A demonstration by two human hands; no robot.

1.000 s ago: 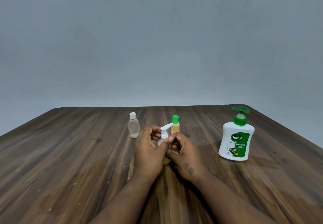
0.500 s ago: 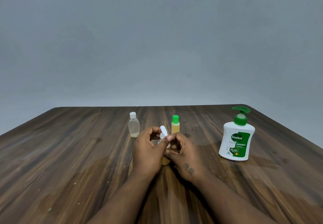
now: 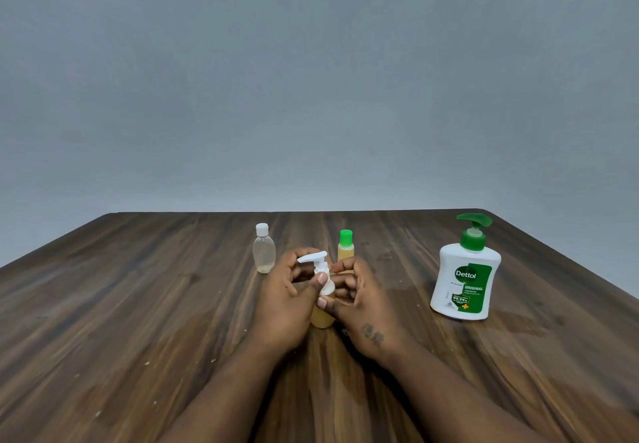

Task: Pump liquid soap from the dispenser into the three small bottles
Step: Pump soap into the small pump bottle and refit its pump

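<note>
Pump bottle between left fingers and right fingers

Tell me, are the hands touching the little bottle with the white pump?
Touching. The head view shows the left hand and right hand curled round the little pump bottle, fingers against it, with no gap.

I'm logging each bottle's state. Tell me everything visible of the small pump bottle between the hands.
The small pump bottle stands upright on the wooden table, near its middle. It looks like translucent plastic holding yellowish liquid; its white pump head sits on top, nozzle pointing to the person's left. The left hand and right hand hold it from both sides, hiding most of the body; the left thumb rests on its neck.
</note>
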